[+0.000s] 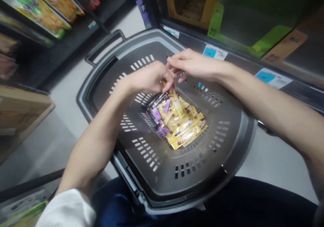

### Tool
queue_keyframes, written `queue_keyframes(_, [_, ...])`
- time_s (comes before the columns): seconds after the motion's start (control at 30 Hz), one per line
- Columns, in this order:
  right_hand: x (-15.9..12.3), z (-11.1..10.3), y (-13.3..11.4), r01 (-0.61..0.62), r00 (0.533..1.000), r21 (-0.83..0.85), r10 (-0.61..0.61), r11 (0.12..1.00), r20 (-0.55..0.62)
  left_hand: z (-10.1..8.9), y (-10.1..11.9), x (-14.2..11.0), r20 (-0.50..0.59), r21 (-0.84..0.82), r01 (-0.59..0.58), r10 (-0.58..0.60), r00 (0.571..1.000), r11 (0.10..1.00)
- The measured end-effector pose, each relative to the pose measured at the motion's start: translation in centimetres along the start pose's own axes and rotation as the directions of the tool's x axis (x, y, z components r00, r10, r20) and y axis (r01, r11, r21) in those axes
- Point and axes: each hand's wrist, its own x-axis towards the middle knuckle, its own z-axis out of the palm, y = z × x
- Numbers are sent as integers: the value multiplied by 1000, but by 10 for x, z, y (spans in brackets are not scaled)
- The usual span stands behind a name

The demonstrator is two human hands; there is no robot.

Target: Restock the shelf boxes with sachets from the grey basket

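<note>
My left hand (154,78) reaches into a grey shopping basket (162,183), its fingers pinched on the top of a small yellow snack packet (177,105). The packet hangs down over a layer of similar yellow packets (182,129) lying on the basket floor. Purple-marked packets (156,113) and dark ones lie at the left side of that layer. My right hand (191,64) is close beside the left, above the basket. Its fingers are loosely bent and slightly apart, with nothing plainly held. The fingertips of both hands partly overlap in view.
Shelf bins (243,38) with blue-and-white price labels (215,52) run along the right. Bagged snacks (37,11) fill a shelf at upper left. A cardboard box (25,115) stands at left on the pale floor. My legs (265,203) are against the basket's near side.
</note>
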Motion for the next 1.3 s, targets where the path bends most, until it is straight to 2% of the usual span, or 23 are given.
queue_keyframes(0.03, [0, 0, -1, -32, 999, 81, 31, 996, 10, -8, -2, -6, -127, -54, -54, 47, 991, 997])
queue_keyframes(0.1, [-2, -1, -3, -82, 996, 186, 75, 979, 44, -18, -8, -13, -367, -81, -161, 121, 922, 984])
queue_keyframes(0.17, [-3, -2, -6, -100, 995, 262, 92, 960, 42, -23, -18, -14, -570, -84, -194, 112, 814, 977])
queue_keyframes(0.23, [-3, -3, -8, -75, 997, 338, 79, 938, 2, -22, -25, -11, -735, -125, -182, 32, 677, 975])
queue_keyframes(0.3, [-2, -4, -10, -19, 996, 417, 55, 909, -74, -18, -28, -5, -837, -192, -174, -68, 543, 966])
queue_keyframes(0.33, [-1, -5, -10, 18, 991, 450, 43, 893, -124, -15, -26, -2, -856, -257, -173, -141, 497, 951])
queue_keyframes(0.37, [1, -5, -10, 55, 984, 478, 35, 877, -177, -11, -23, 1, -850, -345, -174, -228, 474, 922])
queue_keyframes(0.4, [1, -5, -10, 88, 974, 500, 30, 862, -224, -7, -18, 4, -818, -445, -172, -320, 478, 879])
queue_keyframes(0.47, [3, -6, -10, 136, 958, 524, 23, 841, -284, 0, -9, 7, -705, -617, -151, -458, 542, 772])
queue_keyframes(0.53, [2, -6, -9, 143, 956, 530, 21, 836, -291, 6, 0, 9, -624, -668, -125, -460, 632, 734])
queue_keyframes(0.57, [2, -6, -9, 128, 962, 529, 25, 839, -272, 8, 3, 10, -612, -665, -126, -440, 657, 736])
queue_keyframes(0.6, [1, -6, -9, 102, 971, 525, 32, 845, -239, 9, 4, 10, -620, -653, -138, -422, 662, 744])
queue_keyframes(0.63, [1, -6, -8, 68, 979, 520, 43, 852, -197, 9, 5, 10, -644, -639, -157, -412, 644, 753])
queue_keyframes(0.73, [-1, -6, -8, 2, 988, 518, 79, 856, -135, 6, 1, 9, -713, -628, -188, -461, 528, 755])
queue_keyframes(0.93, [-1, -9, -10, 35, 962, 560, 125, 828, -244, -7, -16, 0, -720, -690, -250, -610, 330, 679])
queue_keyframes(0.97, [0, -10, -11, 53, 948, 579, 142, 813, -286, -8, -18, -2, -706, -707, -256, -636, 311, 660])
queue_keyframes(1.0, [1, -11, -11, 90, 925, 601, 158, 794, -347, -9, -19, -3, -688, -725, -252, -655, 313, 641])
queue_keyframes(1.03, [3, -12, -10, 141, 891, 616, 172, 775, -421, -9, -19, -4, -664, -745, -234, -664, 343, 625])
queue_keyframes(1.07, [5, -14, -10, 196, 848, 619, 185, 761, -497, -7, -17, -4, -636, -763, -200, -660, 399, 614])
queue_keyframes(1.17, [10, -17, -6, 267, 740, 570, 214, 777, -638, 2, -5, 1, -509, -781, -45, -592, 625, 624])
queue_keyframes(1.2, [10, -18, -5, 260, 725, 542, 209, 799, -656, 6, 1, 3, -463, -773, 1, -566, 682, 634])
queue_keyframes(1.23, [10, -18, -4, 250, 721, 511, 194, 823, -666, 10, 7, 5, -429, -764, 34, -547, 719, 644])
queue_keyframes(1.3, [9, -18, -3, 236, 733, 454, 149, 859, -664, 17, 14, 10, -405, -752, 58, -529, 746, 657])
